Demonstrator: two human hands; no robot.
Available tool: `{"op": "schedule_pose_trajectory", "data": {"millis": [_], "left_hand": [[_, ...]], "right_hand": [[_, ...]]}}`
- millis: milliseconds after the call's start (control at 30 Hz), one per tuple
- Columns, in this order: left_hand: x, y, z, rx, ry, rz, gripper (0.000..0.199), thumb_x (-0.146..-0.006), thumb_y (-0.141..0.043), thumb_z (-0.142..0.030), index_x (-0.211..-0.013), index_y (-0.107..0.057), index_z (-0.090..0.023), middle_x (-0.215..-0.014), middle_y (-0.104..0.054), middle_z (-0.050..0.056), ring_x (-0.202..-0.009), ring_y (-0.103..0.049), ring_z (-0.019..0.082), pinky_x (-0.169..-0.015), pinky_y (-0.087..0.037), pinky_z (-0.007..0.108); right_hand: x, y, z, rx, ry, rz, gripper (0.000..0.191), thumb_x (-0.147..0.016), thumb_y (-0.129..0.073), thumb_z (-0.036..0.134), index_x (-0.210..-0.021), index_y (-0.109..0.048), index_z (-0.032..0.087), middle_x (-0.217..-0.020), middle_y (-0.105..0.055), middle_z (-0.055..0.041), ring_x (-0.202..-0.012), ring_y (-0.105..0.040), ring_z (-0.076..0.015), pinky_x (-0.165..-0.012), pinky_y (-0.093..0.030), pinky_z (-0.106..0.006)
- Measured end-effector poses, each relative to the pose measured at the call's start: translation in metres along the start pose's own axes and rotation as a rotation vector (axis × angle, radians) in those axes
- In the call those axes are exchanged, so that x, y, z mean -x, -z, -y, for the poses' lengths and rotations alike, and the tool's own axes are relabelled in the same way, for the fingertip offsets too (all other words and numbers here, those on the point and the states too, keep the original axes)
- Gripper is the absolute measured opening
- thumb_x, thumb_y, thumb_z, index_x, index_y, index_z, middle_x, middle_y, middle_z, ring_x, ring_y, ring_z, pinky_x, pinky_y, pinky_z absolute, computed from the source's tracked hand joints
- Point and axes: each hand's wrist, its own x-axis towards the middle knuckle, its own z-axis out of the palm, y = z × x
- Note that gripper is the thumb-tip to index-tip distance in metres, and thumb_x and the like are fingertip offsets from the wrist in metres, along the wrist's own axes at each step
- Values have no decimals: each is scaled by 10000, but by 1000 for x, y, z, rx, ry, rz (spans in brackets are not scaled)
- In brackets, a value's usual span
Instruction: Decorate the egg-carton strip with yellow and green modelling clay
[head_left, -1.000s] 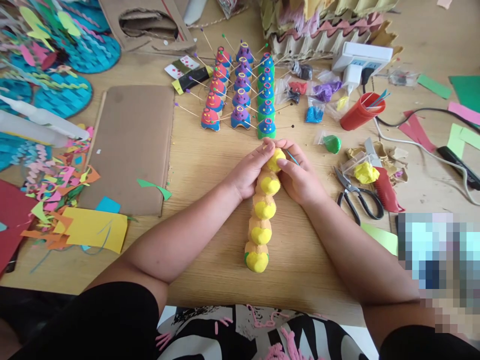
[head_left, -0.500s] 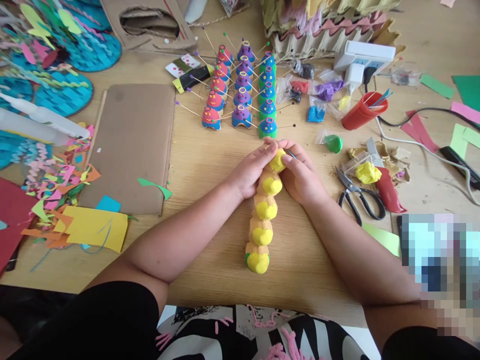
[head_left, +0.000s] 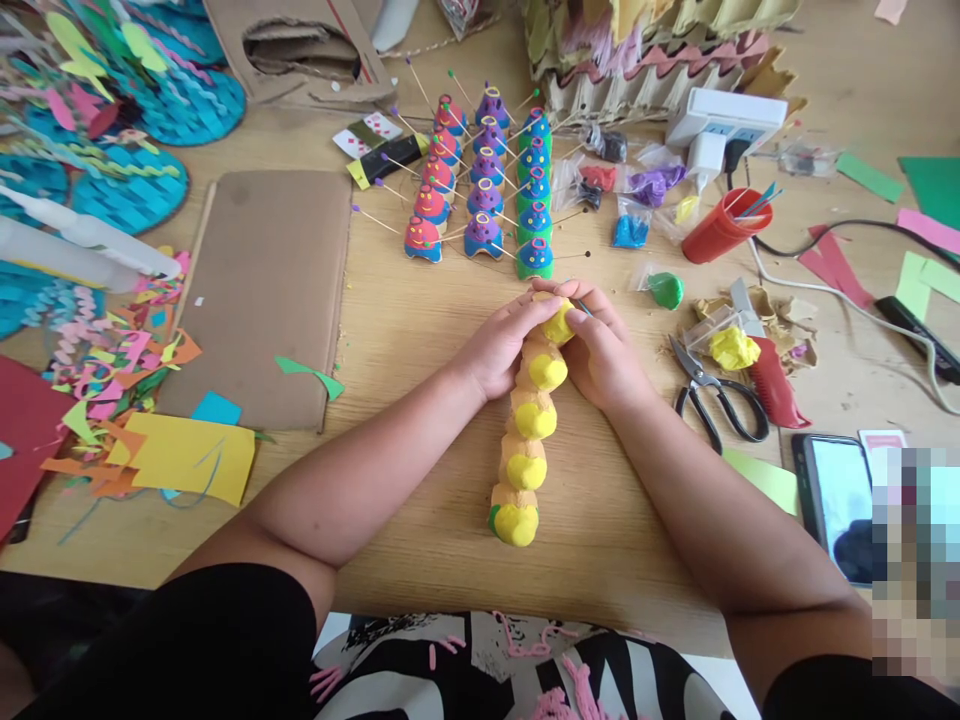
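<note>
Fingers of both hands close on the farthest dome of a yellow-domed strip [head_left: 535,420]; clock directions are read from this grip, with twelve o'clock pointing away from the wearer. The left hand [head_left: 496,348] clasps the dome from nine o'clock and the right hand [head_left: 609,352] from three o'clock, the thumbs lying against the yellow surface; the fingertips beneath are partly hidden. The strip, tan between its five yellow domes, extends from the grip toward six o'clock, its near end showing a green patch; whether that end touches the bench [head_left: 420,510] cannot be told. Just beyond the fingers, near twelve o'clock, stands a blue-and-green row [head_left: 535,258] of domed figures; a purple-and-blue row [head_left: 484,236] lies near eleven, and a red-and-blue row [head_left: 424,238] between ten and eleven, all bearing thin sticks with small knobs. A bag of green clay [head_left: 666,290] rests near three o'clock, black-handled scissors [head_left: 701,378] near four, with yellow clay [head_left: 735,348] just beside them. A tilted red cup [head_left: 716,230] holding blue sticks lies at two o'clock, and stacked egg cartons [head_left: 645,95] at one. A cardboard sheet [head_left: 262,300] occupies nine o'clock, yellow paper [head_left: 191,462] eight; farther out, a phone [head_left: 836,505] lies near four.
</note>
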Motion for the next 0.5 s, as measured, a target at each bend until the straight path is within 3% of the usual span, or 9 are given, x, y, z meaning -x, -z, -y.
{"op": "schedule_pose_trajectory", "data": {"millis": [233,300,400,500], "left_hand": [[-1,-2,-1,-8,-5,-35,53,-970,-707,-184,-1001,-748,-193,-924,-792,-20,-932,-748,130,-891,-567,224],[0,-2,-1,10,18,-68,72,-996,-698,-245,-991,-744,-189,-910,-789,2,-1002,-752,165,-930,-570,250],[-1,-1,-1,4,46,-62,158,-993,-721,-352,-1004,-744,-196,-920,-792,27,-1091,-740,215,-978,-573,296],[-2,1,1,-64,-17,-33,68,-985,-691,-250,-1004,-738,-205,-932,-776,-7,-1043,-730,163,-975,-559,276]], "right_hand": [[-2,5,-7,33,-2,13,484,-836,-797,658,-1147,-614,335,-1504,-721,-31,-1368,-686,-265,-1139,-591,-477],[-2,6,-7,43,6,15,489,-844,-799,665,-1160,-621,337,-1505,-721,-30,-1361,-691,-259,-1175,-572,-472],[-2,5,-8,-4,19,5,422,-861,-823,599,-1148,-658,337,-1475,-738,-17,-1363,-693,-251,-1243,-526,-459],[-1,5,-9,-79,30,14,331,-877,-839,511,-1131,-707,344,-1437,-756,5,-1382,-684,-241,-1282,-490,-435]]}}
